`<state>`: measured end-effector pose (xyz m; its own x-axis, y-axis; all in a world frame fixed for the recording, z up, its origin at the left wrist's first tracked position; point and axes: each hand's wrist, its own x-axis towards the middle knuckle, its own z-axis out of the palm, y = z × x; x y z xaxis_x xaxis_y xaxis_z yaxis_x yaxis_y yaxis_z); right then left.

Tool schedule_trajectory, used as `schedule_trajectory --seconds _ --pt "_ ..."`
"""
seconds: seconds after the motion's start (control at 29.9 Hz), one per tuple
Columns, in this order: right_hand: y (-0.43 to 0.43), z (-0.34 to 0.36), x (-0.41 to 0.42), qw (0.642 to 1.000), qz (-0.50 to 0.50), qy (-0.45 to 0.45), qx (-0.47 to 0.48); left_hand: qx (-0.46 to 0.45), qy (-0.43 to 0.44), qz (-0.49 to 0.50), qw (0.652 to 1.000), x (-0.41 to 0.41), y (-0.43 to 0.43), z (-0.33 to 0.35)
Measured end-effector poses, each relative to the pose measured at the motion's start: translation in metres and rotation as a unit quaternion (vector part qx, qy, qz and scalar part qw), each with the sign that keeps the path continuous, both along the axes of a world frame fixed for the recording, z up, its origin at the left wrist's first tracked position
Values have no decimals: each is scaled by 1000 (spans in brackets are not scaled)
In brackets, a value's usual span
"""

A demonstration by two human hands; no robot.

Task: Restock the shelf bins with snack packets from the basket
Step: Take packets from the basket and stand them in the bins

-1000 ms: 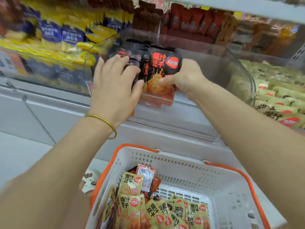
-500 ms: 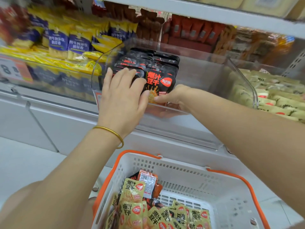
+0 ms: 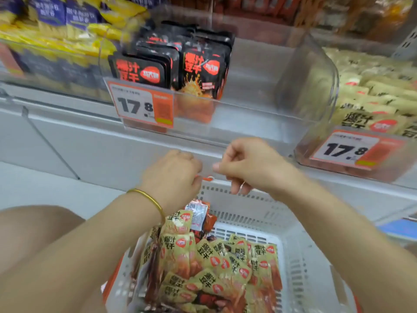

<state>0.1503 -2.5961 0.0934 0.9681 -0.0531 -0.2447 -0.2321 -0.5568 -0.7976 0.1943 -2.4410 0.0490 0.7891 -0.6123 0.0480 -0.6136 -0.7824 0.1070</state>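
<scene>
Black snack packets (image 3: pixel 180 62): upright in rows at the left end of the clear shelf bin (image 3: pixel 306 86); the right part of the bin holds none.
Yellow snack packets (image 3: pixel 216 260): heaped in the white basket (image 3: pixel 300 256) below the shelf, a few red ones among them.
Left hand (image 3: pixel 173 175): above the basket's far rim, fingers curled under, grasping nothing visible; gold bangle (image 3: pixel 149 199) at the wrist.
Right hand (image 3: pixel 248 166): just beside the left, apart from it, fingers loosely curled, empty.
Price tag (image 3: pixel 140 105): on the bin front, reading 17.8.
Neighbouring bin (image 3: pixel 352 152): to the right, yellow packets inside.
</scene>
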Motion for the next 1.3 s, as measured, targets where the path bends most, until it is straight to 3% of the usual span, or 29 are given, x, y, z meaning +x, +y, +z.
schedule_trajectory --seconds 0.07,0.17,0.3,0.43,0.67,0.8,0.9,1.04,1.1,1.17,1.24,1.3 --pt "-3 -60 3 992 -3 126 -20 58 38 21 997 3 -2 -10" --pt "-7 -142 11 975 -23 220 -14 78 44 32 995 5 -6 -15" --pt "2 -217 21 956 -129 258 48 115 49 27 992 11 -10 -18" --pt "12 -266 34 918 -262 241 176 125 68 33 989 18 -15 -19" --pt "9 -267 35 935 -236 214 156 145 103 39 983 23 -21 -24" --pt "-10 -227 15 939 -202 170 222 137 149 66 977 21 -28 -32" --pt "-25 -187 -5 958 -167 129 196 98 206 112 967 21 -32 -39" --pt "-37 -132 -34 981 -92 34 168 39 404 179 896 14 -35 -43" --pt "-40 -113 -49 977 -65 6 203 -96 538 232 805 3 -38 -41" --pt "-44 -98 -61 977 -47 -13 207 -196 593 272 732 -8 -42 -36" --pt "-49 -88 -67 976 -54 -24 209 -247 580 279 724 -11 -42 -34" --pt "-54 -83 -67 958 -127 -20 257 -275 562 272 731 -10 -38 -28"
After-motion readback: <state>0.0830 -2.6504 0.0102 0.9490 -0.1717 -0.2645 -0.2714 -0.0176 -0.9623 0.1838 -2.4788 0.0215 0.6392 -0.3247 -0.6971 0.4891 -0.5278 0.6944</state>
